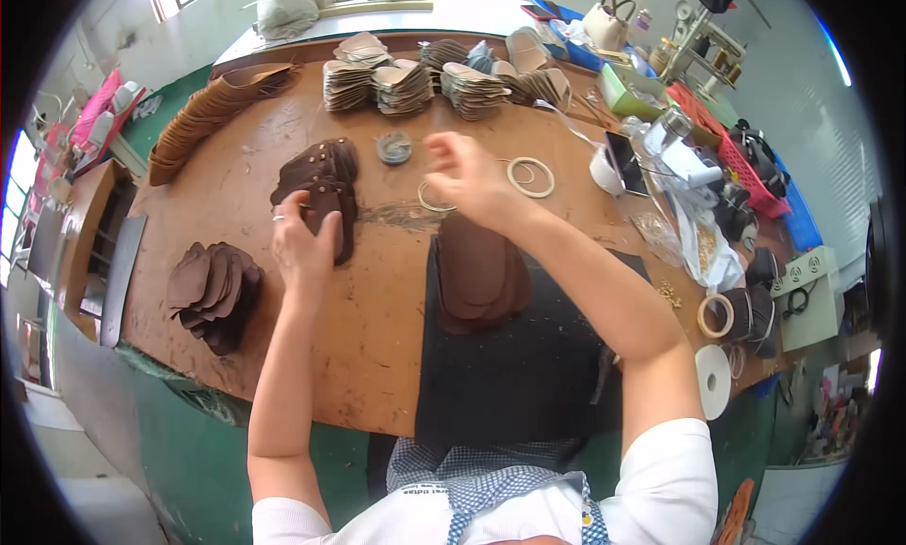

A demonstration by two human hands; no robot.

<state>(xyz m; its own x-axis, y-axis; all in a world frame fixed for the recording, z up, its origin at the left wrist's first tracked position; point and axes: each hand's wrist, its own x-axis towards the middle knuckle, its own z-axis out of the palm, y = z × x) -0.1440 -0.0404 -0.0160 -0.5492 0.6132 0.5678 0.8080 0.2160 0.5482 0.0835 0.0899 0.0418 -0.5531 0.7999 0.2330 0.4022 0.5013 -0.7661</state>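
Closest to me is the person's blue-and-white checked cloth apron [486,496], right up at the table's edge. A black rectangular mat [528,385] lies in front of it, with a flat white roll [713,382] off to the right. On the mat's far left part sits a stack of dark brown, round-ended flat pieces [477,276], overlapping one another. Over on the left, a heap of dark brown wavy-edged pieces [217,290] rests on the bare brown tabletop [368,356].

The left hand [304,238] is at the near end of a layered pile of dark brown pieces with small shiny studs [326,163], left of the table's middle. Its thumb stands well away from the bent fingers; I can't tell whether it grips a piece. The right hand [472,182] is raised beyond the mat, fingers loosely curled and partly open; I can't make out anything in them.

Near it are a cream-coloured ring-shaped roll [530,177] and a small round grey container [394,148]. Farther back run a long curved row of tan pieces [212,111] and several stacks of beige, rounded pieces [401,87].
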